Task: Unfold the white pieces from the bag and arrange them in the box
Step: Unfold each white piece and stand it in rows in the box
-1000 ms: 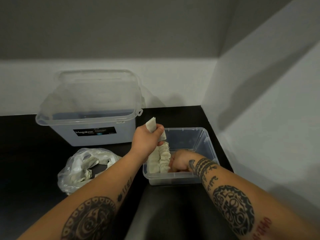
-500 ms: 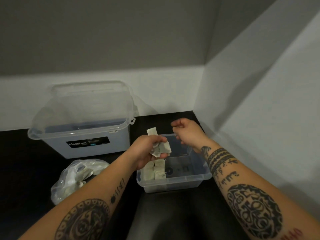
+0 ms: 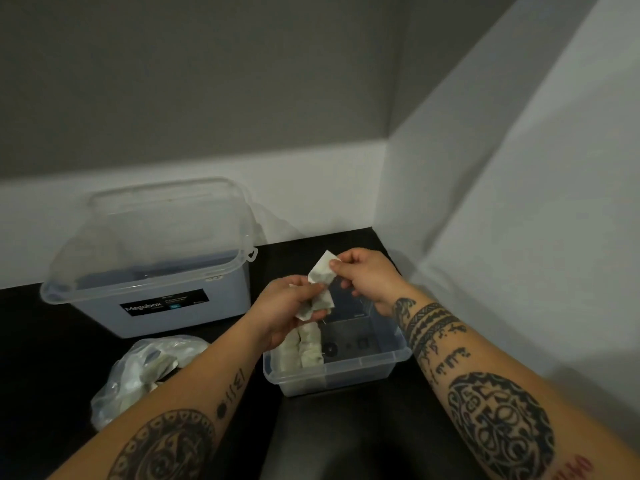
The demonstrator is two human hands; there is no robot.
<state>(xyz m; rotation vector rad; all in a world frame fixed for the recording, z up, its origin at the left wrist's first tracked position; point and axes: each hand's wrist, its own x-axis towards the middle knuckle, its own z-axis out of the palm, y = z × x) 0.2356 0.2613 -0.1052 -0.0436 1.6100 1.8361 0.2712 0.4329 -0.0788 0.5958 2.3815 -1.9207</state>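
A small folded white piece (image 3: 321, 270) hangs above the small clear box (image 3: 367, 370). My left hand (image 3: 289, 306) grips its lower part, and my right hand (image 3: 363, 273) pinches its upper corner between thumb and fingertip. Inside the box, along its left side, several white pieces (image 3: 301, 348) lie in a row. A crumpled clear plastic bag (image 3: 145, 372) holding more white pieces lies on the dark table to the left of my left forearm.
A large clear storage box (image 3: 159, 271) with a black label stands at the back left against the wall. White walls close in behind and to the right. The dark table (image 3: 34, 358) stretches left and toward me.
My right hand has come up out of the small box and taken hold of the top of the piece. My left hand stays over the box's left side.
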